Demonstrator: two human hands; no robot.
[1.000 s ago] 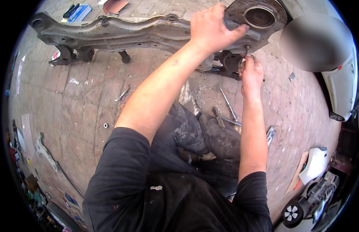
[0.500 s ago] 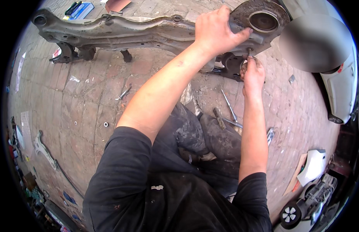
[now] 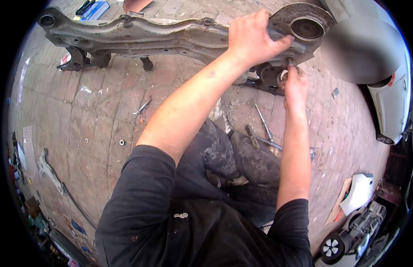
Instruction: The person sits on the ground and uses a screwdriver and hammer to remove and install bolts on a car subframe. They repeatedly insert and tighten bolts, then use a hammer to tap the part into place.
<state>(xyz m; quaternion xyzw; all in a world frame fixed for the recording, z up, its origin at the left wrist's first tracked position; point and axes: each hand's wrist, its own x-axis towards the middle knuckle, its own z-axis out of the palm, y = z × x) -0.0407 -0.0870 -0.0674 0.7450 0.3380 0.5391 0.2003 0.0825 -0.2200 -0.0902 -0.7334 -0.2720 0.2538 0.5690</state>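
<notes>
A long grey metal car subframe (image 3: pixel 166 41), stained with rust and dirt, stands across the far side of the paving. My left hand (image 3: pixel 252 38) is closed over its right part, thumb stretched toward the round ring (image 3: pixel 307 28) at that end. Just below the ring, my right hand (image 3: pixel 297 88) pinches a thin bolt (image 3: pixel 289 61) from underneath. The bolt's upper end meets the subframe's lower edge; my fingers cover its lower end. Behind the right hand is a dark bracket (image 3: pixel 269 75) of the subframe.
Near my knees lie a screwdriver (image 3: pixel 265 122) and a hammer (image 3: pixel 252 136). Farther left on the bricks are a bolt-like metal piece (image 3: pixel 143 107) and a small ring (image 3: pixel 122 142). A control arm (image 3: pixel 50 171) lies at far left; a white car (image 3: pixel 390 109) stands at right.
The right end of the subframe and both hands have shifted slightly right. Less of the bolt shows between my right fingertips and the subframe, and the right hand's fingers are more drawn together.
</notes>
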